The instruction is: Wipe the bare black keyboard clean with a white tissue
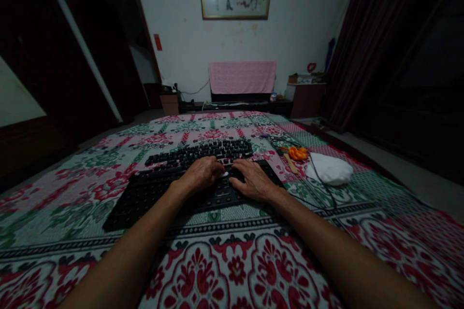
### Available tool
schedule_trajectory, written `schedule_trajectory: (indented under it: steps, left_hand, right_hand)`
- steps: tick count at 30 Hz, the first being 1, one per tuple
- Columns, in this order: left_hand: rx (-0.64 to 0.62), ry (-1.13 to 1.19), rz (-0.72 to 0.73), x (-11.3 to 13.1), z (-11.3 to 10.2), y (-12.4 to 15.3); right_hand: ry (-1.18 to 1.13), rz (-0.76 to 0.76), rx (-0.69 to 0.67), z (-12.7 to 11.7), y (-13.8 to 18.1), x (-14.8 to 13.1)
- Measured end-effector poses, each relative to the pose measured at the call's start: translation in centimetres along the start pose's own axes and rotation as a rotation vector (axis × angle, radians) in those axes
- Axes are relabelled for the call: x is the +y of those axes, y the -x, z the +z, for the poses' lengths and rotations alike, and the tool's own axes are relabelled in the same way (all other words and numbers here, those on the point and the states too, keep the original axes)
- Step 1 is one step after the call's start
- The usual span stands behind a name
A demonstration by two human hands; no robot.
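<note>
Bare black plastic keyboard base under left hand and right hand; black keycaps look removed, lying at 12 o'clock. Left grip nearly closed on small white scrap; right loosely open, seemingly empty.

Supporting surface: broad, fully draped in floral cloth, red, pink, green and white; dark patterned border band across near part. What stands beneath, cannot tell from here. Directly on cloth: black keyboard base, lying flat, slightly askew. Just beyond it, black keycaps, spread in rough rows. To right: wooden-handled tool, orange item, crumpled white bundle, dark cable crossing bundle's left part.
</note>
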State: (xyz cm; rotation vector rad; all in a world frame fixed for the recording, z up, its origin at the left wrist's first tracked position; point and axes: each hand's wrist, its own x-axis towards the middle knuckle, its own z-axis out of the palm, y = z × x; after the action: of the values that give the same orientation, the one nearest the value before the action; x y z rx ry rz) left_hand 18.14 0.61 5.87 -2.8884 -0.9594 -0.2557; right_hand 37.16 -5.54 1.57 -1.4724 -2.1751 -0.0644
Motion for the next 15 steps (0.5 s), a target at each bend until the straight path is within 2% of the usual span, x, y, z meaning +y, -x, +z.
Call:
schedule_trajectory:
  steps: [4, 12, 15]
  left_hand:
    - [-0.027, -0.005, 0.002, 0.0, -0.1, 0.1]
    - [-0.202, 0.117, -0.060, -0.9, -1.6, 0.4]
    - [-0.177, 0.114, -0.067, -1.0, -1.5, 0.5]
  right_hand:
    - [-0.002, 0.007, 0.003, 0.0, 0.0, -0.1]
    - [0.000, -0.003, 0.010, 0.0, 0.1, 0.1]
    - [0.008, -0.002, 0.014, 0.1, 0.1, 0.1]
